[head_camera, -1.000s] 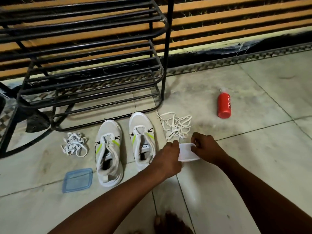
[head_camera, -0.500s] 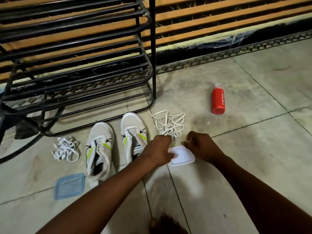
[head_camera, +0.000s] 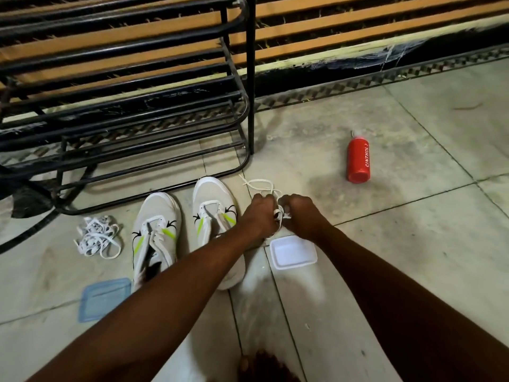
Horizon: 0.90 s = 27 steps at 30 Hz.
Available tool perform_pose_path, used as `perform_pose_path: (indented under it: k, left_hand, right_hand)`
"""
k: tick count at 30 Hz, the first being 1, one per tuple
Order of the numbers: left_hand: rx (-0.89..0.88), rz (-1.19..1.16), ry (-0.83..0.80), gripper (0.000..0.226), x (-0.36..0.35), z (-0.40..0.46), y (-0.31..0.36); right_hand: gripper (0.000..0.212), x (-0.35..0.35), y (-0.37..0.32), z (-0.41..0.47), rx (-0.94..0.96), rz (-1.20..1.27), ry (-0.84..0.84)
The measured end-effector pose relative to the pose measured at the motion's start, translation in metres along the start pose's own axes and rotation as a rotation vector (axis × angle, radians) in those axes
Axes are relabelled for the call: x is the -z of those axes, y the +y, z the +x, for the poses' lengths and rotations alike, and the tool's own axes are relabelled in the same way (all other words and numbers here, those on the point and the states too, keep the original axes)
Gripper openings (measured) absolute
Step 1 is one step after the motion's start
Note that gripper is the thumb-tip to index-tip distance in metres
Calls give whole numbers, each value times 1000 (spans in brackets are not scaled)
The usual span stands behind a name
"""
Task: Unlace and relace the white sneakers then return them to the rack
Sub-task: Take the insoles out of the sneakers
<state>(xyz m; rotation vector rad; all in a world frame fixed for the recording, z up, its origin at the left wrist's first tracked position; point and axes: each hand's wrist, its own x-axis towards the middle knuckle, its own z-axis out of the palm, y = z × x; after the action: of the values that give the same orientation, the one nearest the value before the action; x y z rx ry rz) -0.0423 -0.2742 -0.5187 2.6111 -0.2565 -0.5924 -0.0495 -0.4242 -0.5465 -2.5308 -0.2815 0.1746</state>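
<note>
Both hands: left hand (head_camera: 260,213) and right hand (head_camera: 298,215) now grip the loose white lace bundle (head_camera: 279,212)
Change: shallow white plastic container (head_camera: 293,252) released onto floor
Meaning: relacing likely begins

Both arms reach forward, left hand (head_camera: 260,213) and right hand (head_camera: 300,215) close together, fingers curled.

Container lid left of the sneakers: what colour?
Translucent blue lid, clearest in the head view.

Open floor (head_camera: 413,257) right of the white tub (head_camera: 293,252), red bottle (head_camera: 358,158) lying well apart beyond, black rack (head_camera: 242,78) blocking the far left, two sneakers (head_camera: 157,232) side by side just before it, loose laces (head_camera: 96,238) and blue lid (head_camera: 104,297) crowding the left floor
</note>
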Motion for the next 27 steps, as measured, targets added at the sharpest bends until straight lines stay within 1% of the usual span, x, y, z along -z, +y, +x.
perform_pose_path:
  k: [3, 6, 8, 10, 12, 13, 15, 17, 19, 21, 24, 26, 27]
  left_hand:
    - [-64, -68, 45, 25, 4, -8, 0]
    - [-98, -226, 134, 18, 13, -23, 5]
    - [-133, -321, 222, 15, 20, -32, 9]
    - [-148, -370, 282, 15, 28, -42, 15]
    - [-147, -388, 294, 14, 33, -53, 22]
    - [-149, -389, 290, 14, 31, -59, 24]
    - [-147, -383, 241, 12, 25, -72, 27]
    - [-119, -356, 167, 14, 14, -81, 25]
    - [-123, -290, 92, 26, 2, -86, 20]
    - [-130, -245, 32, 45, -7, -86, 12]
    - [-129, -232, 43, 61, -9, -88, 5]
    - [-152, -216, 67, 61, -8, -93, -1]
    - [-156, -199, 88, 56, -7, -96, -3]
  right_hand:
    - [17, 1, 2, -11, -122, 182, 124]
    - [23, 10, -7, -22, -150, 258, 231]
    - [28, 23, -16, -30, -187, 440, 254]
    - [25, 35, -22, -39, -226, 628, 272]
    - [20, 45, -27, -48, -215, 672, 276]
    - [16, 48, -29, -54, -198, 648, 275]
    - [9, 52, -29, -67, -160, 517, 265]
    - [15, 50, -27, -81, -134, 378, 213]
    - [17, 40, -24, -91, -107, 253, 144]
    - [18, 26, -21, -98, -97, 136, 87]
    - [26, 6, -21, -98, -114, 22, 31]
    - [22, -2, -29, -94, -98, -29, 18]
    - [17, -3, -33, -92, -99, -40, 17]
